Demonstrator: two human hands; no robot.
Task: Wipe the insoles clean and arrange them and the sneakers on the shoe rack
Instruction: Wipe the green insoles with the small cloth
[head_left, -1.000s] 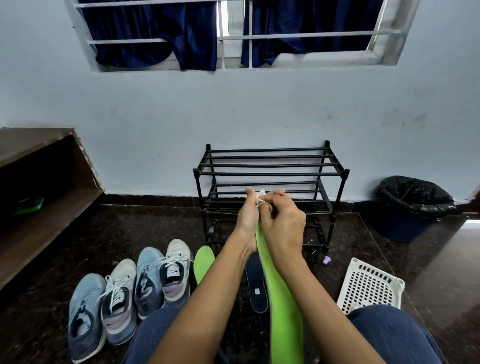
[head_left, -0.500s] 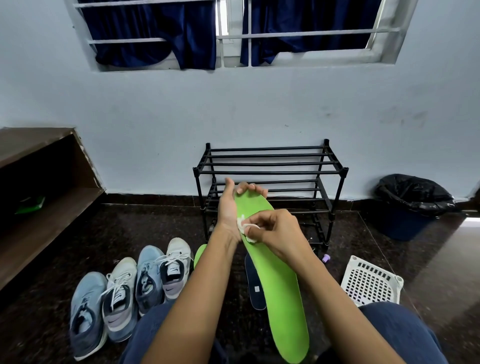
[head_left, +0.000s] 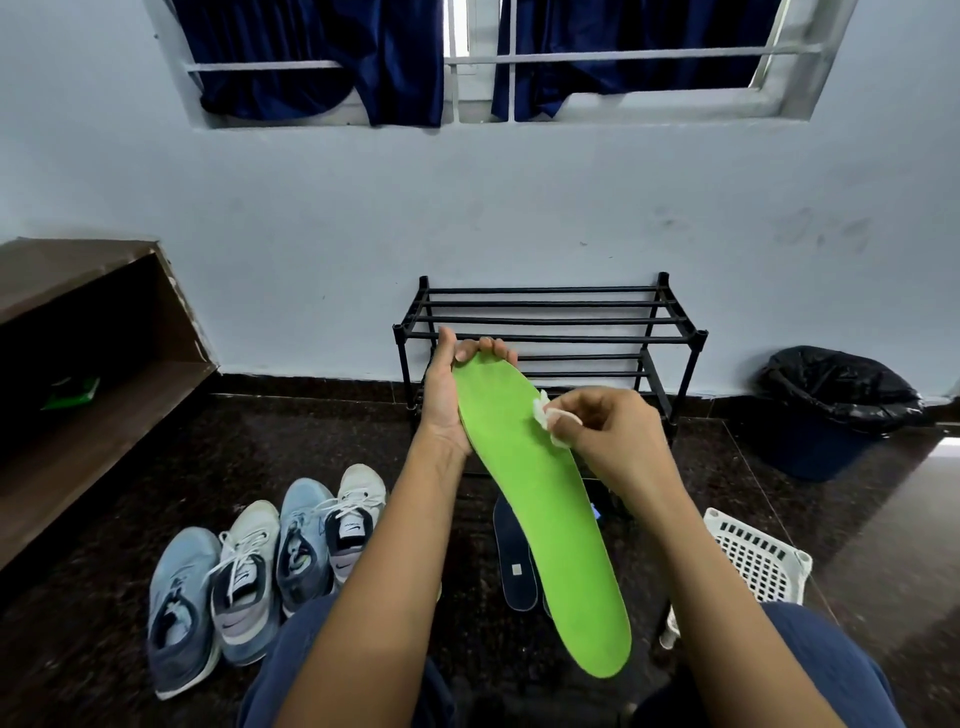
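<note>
Now, on the head view: gripping the green insole (head_left: 545, 519) at its toe end with the left hand (head_left: 441, 400), fingertips (head_left: 485, 347) curled over the tip; pinching a white wipe (head_left: 543, 413) in the right hand (head_left: 608, 436), pressed to the insole's right edge; held before the shoe rack (head_left: 550, 312), partly hiding a dark insole (head_left: 514, 561) on the floor (head_left: 156, 467), four sneakers (head_left: 260, 566) lined up to the left

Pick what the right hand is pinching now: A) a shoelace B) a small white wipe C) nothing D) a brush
B: the right hand pinches a small white wipe at the right edge of the green insole, whose toe end the left hand grips.
</note>
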